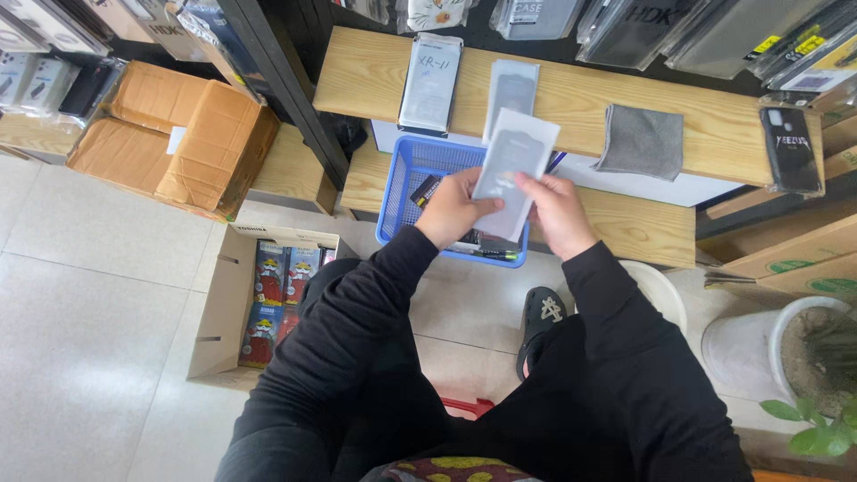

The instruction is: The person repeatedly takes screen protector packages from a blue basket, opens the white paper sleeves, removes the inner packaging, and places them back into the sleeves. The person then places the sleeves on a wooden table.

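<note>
Both my hands hold one flat grey-and-white sleeve packet (511, 165) upright over a blue plastic basket (402, 192). My left hand (453, 210) grips the packet's lower left edge. My right hand (558, 211) pinches its right side. On the wooden shelf (571, 98) behind lie a second grey packet (510, 94), a clear-fronted white packet (431, 83) and a folded grey cloth (641, 140). The basket holds small dark items, partly hidden by my hands.
A black phone case (791, 150) lies at the shelf's right end. Cardboard boxes sit left: a closed one (178, 138) and an open one (268, 299) with colourful packs. A white plant pot (777, 348) stands right. Hanging packaged cases line the top.
</note>
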